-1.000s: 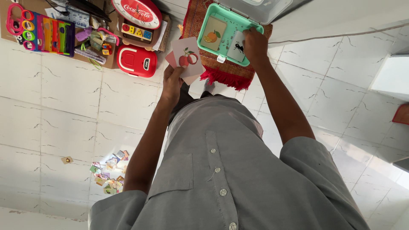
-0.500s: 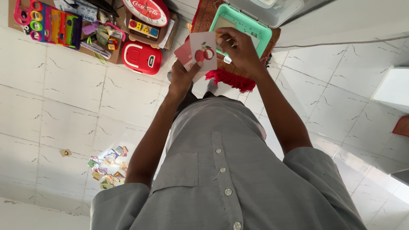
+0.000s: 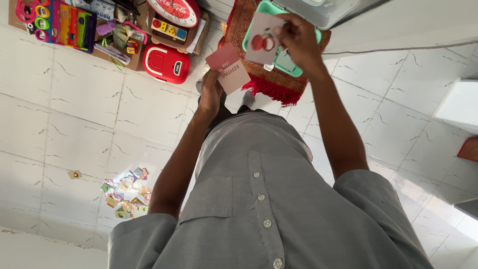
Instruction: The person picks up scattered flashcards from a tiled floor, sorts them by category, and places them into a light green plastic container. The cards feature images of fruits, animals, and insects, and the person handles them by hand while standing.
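My left hand (image 3: pixel 210 92) is shut on a small stack of cards (image 3: pixel 230 69); a pink card with red writing lies on top and a red one shows behind it. My right hand (image 3: pixel 298 37) pinches a white card with a red apple picture (image 3: pixel 263 37) and holds it over the open mint-green box (image 3: pixel 295 70). A card with an ant picture lies in the box, partly hidden by the apple card. The box rests on a red patterned rug with a fringe (image 3: pixel 269 85).
A red toy case (image 3: pixel 166 64), a round red tin (image 3: pixel 174 10) and a cardboard tray of colourful toys (image 3: pixel 74 25) sit on the white tiled floor to the left. Several small picture pieces (image 3: pixel 124 194) lie scattered lower left. My grey shirt fills the bottom.
My right hand left the box, took the apple card off the stack in my left hand and carried it over the box. The pink card is now on top of the stack.
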